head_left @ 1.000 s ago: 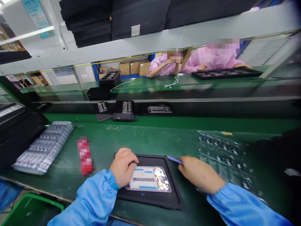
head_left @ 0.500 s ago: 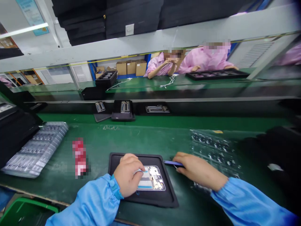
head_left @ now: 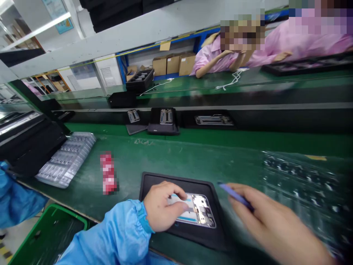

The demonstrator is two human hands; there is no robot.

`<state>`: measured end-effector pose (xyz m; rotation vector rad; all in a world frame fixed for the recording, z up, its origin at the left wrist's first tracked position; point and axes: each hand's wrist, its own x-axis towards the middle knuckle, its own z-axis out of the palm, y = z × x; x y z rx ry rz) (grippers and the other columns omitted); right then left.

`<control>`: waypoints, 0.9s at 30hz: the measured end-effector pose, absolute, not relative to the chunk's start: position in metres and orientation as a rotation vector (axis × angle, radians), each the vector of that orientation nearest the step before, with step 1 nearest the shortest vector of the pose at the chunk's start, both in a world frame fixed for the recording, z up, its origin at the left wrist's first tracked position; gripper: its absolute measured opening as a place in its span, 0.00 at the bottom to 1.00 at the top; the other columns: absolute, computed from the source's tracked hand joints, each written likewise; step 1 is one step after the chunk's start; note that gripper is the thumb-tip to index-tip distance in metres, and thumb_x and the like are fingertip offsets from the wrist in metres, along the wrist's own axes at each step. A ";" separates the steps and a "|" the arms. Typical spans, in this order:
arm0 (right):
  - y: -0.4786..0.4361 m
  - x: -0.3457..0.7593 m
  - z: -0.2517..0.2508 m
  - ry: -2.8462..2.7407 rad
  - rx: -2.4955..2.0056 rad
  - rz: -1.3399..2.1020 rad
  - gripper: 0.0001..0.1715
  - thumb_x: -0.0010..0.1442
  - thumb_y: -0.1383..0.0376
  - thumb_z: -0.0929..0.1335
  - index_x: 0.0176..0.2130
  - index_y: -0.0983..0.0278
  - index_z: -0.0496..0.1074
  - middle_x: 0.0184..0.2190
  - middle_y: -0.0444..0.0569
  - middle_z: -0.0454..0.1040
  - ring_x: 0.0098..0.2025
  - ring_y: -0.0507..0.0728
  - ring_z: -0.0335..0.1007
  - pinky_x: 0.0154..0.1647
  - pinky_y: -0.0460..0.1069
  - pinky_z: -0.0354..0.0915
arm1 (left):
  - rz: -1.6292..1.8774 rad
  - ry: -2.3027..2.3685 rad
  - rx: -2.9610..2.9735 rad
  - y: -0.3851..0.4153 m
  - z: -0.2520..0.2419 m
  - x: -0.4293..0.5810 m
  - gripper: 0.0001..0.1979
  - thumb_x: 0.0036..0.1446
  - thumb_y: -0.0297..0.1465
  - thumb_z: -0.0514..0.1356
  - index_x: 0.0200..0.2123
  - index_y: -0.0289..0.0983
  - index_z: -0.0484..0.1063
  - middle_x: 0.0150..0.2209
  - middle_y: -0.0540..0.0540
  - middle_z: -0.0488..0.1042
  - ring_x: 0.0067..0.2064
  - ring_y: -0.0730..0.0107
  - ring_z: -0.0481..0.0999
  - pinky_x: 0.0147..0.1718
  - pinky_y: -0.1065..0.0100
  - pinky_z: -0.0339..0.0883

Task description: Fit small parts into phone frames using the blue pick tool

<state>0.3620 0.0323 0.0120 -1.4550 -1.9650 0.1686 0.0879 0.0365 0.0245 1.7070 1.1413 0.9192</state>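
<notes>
A phone mid-frame (head_left: 202, 206) with blue strips and a bare circuit board lies on a black foam pad (head_left: 220, 230). My left hand (head_left: 164, 208) rests over the left end of the mid-frame. Its thumb and index finger are apart, and the mid-frame shows between them. To the right of the pad, my right hand (head_left: 271, 217) grips a slim purple tool (head_left: 235, 195), its dark tip pointing left toward the pad. Motion blurs the right hand a little, and I cannot make out the tool's exact kind.
Clear plastic trays lie at left (head_left: 67, 162) and right (head_left: 300, 176). A blurred red item (head_left: 108, 173) is left of the pad. More phone mid-frames (head_left: 166, 116) sit along the back. A green bin (head_left: 49, 235) stands below the edge. Co-workers in pink (head_left: 206, 55) sit opposite; a blue sleeve (head_left: 19, 198) shows at left.
The view has shifted, carrying the scene around. My left thumb and index finger have spread apart over the mid-frame. My right hand is nearer the camera, with the purple tool tilted more.
</notes>
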 end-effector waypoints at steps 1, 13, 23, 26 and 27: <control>0.022 0.348 0.013 -1.963 -1.420 0.206 0.11 0.65 0.58 0.66 0.43 0.58 0.75 0.40 0.48 0.82 0.38 0.57 0.81 0.37 0.49 0.74 | 0.889 1.137 1.635 0.034 0.025 0.093 0.09 0.51 0.27 0.69 0.37 0.38 0.79 0.36 0.48 0.80 0.35 0.69 0.74 0.39 0.67 0.67; -0.031 0.282 -0.016 -1.754 -1.299 0.235 0.10 0.66 0.63 0.67 0.47 0.58 0.74 0.46 0.47 0.80 0.45 0.52 0.80 0.50 0.43 0.72 | 0.977 0.820 0.957 0.020 -0.011 0.117 0.25 0.42 0.42 0.78 0.36 0.34 0.73 0.30 0.50 0.75 0.31 0.77 0.71 0.34 0.73 0.66; -0.032 0.290 -0.021 -1.942 -1.187 -0.013 0.12 0.64 0.65 0.66 0.45 0.59 0.77 0.43 0.49 0.81 0.42 0.56 0.81 0.46 0.48 0.75 | 0.931 0.781 0.739 0.012 -0.011 0.118 0.32 0.34 0.39 0.81 0.38 0.35 0.69 0.29 0.50 0.79 0.28 0.78 0.74 0.32 0.73 0.65; -0.031 0.293 -0.022 -1.975 -1.155 -0.056 0.12 0.64 0.65 0.66 0.45 0.59 0.77 0.42 0.50 0.80 0.40 0.56 0.80 0.42 0.47 0.76 | 0.904 0.808 0.724 0.014 -0.011 0.116 0.34 0.31 0.38 0.82 0.38 0.35 0.69 0.28 0.50 0.80 0.28 0.77 0.75 0.33 0.72 0.67; -0.031 0.294 -0.022 -1.980 -1.151 -0.072 0.12 0.64 0.65 0.66 0.44 0.59 0.77 0.41 0.50 0.80 0.39 0.56 0.80 0.40 0.47 0.76 | 0.889 0.810 0.721 0.015 -0.011 0.116 0.35 0.30 0.38 0.82 0.38 0.35 0.69 0.28 0.50 0.80 0.27 0.77 0.75 0.33 0.72 0.68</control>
